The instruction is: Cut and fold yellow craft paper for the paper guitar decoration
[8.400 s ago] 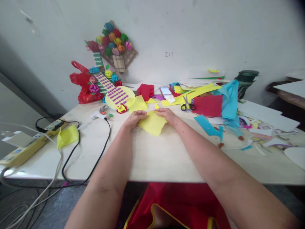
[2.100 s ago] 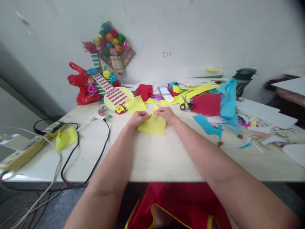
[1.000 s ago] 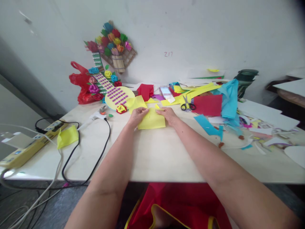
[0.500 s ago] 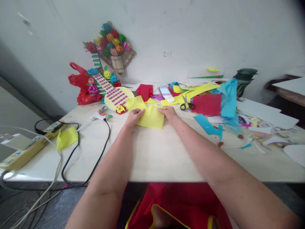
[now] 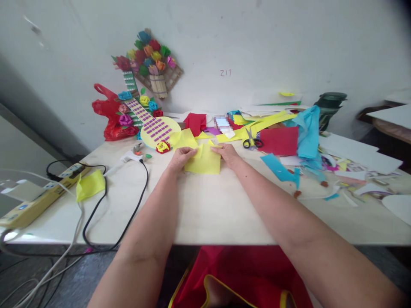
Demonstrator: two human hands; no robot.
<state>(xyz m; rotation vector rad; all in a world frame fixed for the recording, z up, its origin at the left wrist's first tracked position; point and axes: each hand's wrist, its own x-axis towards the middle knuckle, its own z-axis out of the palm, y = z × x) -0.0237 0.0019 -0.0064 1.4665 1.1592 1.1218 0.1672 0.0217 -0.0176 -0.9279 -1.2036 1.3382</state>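
Note:
Both hands hold a small yellow sheet of crepe paper (image 5: 205, 162) just above the table. My left hand (image 5: 183, 157) pinches its upper left corner, and my right hand (image 5: 227, 154) grips the upper right one, where the edge is folded over. Behind my left hand lies another yellow piece of paper (image 5: 184, 139). A red and yellow paper flower (image 5: 162, 146) sits left of it, against a round yellow card guitar (image 5: 160, 128) with purple strips. Black-handled scissors (image 5: 252, 142) rest to the right of my right hand.
A glue gun (image 5: 132, 156) with a black cord lies at left, near a power strip (image 5: 41, 201) and a yellow paper piece (image 5: 91, 185). Red paper (image 5: 278, 140), blue paper (image 5: 308, 132), a phone (image 5: 224, 124), white scraps and a dark green flask (image 5: 328, 109) crowd the right and back.
The yellow sheet has been turned slightly and its top edge looks more folded over. My hands have shifted only a little.

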